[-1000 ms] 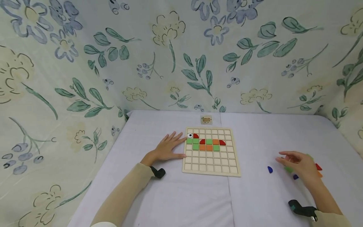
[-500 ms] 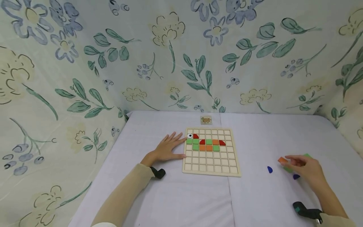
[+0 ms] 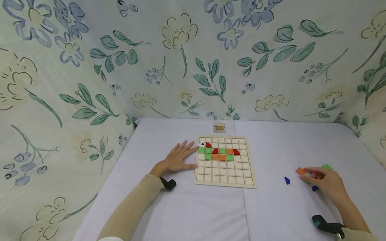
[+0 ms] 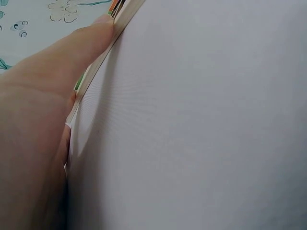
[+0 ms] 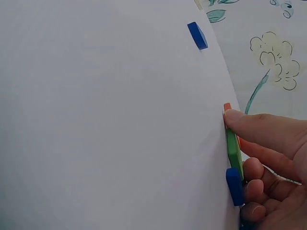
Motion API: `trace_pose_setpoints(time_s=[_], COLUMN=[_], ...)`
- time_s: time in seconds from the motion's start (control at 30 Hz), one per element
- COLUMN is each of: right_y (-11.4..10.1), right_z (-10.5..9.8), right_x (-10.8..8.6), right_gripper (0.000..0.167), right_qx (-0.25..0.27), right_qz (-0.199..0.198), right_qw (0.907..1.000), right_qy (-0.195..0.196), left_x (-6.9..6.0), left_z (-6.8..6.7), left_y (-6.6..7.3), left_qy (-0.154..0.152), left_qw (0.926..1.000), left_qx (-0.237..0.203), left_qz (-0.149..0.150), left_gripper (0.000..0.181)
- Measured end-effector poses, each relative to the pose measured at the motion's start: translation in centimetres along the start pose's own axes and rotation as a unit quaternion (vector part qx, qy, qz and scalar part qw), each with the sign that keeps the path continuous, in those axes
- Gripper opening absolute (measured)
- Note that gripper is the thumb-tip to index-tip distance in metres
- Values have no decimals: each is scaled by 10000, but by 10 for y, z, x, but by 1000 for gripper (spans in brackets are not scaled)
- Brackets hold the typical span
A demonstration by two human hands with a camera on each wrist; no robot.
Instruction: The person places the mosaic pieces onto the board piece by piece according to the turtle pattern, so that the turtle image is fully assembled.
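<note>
My left hand (image 3: 176, 158) lies with fingers spread at the left side of a wooden grid board (image 3: 223, 173), thumb and fingertips touching its edge. In the left wrist view the thumb (image 4: 91, 40) presses against the board's rim. Several green, orange and red tiles and a white eye tile (image 3: 202, 144) sit in the board's upper cells. At the right, my right hand (image 3: 330, 184) pinches an orange tile (image 3: 300, 171) between thumb and fingers. Just beyond the thumb in the right wrist view are a green tile (image 5: 233, 148) and a blue piece (image 5: 234, 187).
A rounded blue piece (image 3: 287, 180) lies left of the right hand. Another green tile (image 3: 327, 166) shows behind that hand, which hides other pieces. Beyond the board is a small picture card (image 3: 219, 128). A floral cloth hangs behind the white-covered table (image 3: 169, 214).
The right hand had no tile at its fingertips a second ago; now it pinches the orange tile. It has shifted slightly right and nearer. The left hand and board stay put.
</note>
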State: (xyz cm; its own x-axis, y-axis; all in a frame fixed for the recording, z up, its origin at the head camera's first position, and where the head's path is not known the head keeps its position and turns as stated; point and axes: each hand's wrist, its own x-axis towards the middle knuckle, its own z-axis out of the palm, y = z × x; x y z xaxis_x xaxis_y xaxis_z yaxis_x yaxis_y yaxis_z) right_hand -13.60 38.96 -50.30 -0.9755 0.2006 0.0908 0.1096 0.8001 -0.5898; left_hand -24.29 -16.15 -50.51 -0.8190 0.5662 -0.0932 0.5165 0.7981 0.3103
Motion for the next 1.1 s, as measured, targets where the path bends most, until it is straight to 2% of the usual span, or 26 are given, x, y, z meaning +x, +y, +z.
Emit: trace_pose_setpoints(time_s=[0.3,0.6,0.93,1.1], right_y=[-5,-6,-7,-12], right_z=[0,1,1,-3], right_x=[0,0,0,0], right_gripper=[41,33,39,37], right_qx=[-88,-163,-110,93], right_qz=[-16,-440,-597,-870], right_qw=[9999,9984,9966,9946], right_qy=[-94,-319,-554,-567], left_x=[0,1,0,0], left_z=[1,2,1,1], left_y=[-1,-2,-1,-2], left_qy=[-2,-13,21,25], left_qw=[10000,10000,10000,10000], left_qx=[17,30,4,-37], left_qz=[-16,-49,-16,-4], left_gripper=[90,92,91,91])
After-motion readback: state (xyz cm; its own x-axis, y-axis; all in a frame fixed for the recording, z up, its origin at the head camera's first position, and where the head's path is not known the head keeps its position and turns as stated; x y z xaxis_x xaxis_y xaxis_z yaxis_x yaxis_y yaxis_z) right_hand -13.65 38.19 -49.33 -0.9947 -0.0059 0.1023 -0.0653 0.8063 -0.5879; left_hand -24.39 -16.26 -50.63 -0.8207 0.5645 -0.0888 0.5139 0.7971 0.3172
